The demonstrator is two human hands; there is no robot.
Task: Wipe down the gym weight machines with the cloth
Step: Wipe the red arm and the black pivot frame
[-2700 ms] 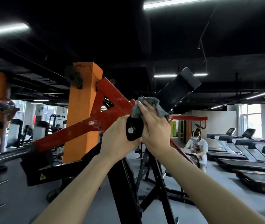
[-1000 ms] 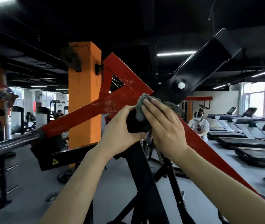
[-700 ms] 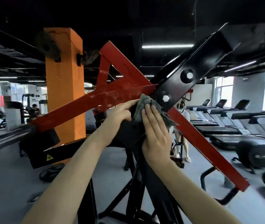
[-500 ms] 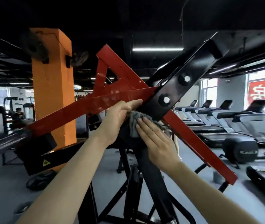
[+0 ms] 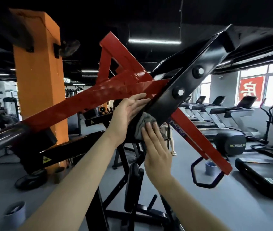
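Two hands work one cloth. The right hand (image 5: pixel 157 150) lies flat, fingers straight and close together, pressing the grey cloth (image 5: pixel 143 125) against the lower end of the black beam (image 5: pixel 187 85). Just left of it, the left hand (image 5: pixel 125 114) rests with straight fingers along the beam's edge, under the red bar (image 5: pixel 99 97), gripping nothing. Two bolts (image 5: pixel 178 92) sit higher on the beam. Two buckets stand on the floor, one (image 5: pixel 15 214) near left, one (image 5: pixel 210 167) by the red bar's low tip. Grey floor (image 5: pixel 179 180) shows between the frame and at least four treadmills (image 5: pixel 232 112) on the right; one orange pillar (image 5: pixel 39 77) stands left.
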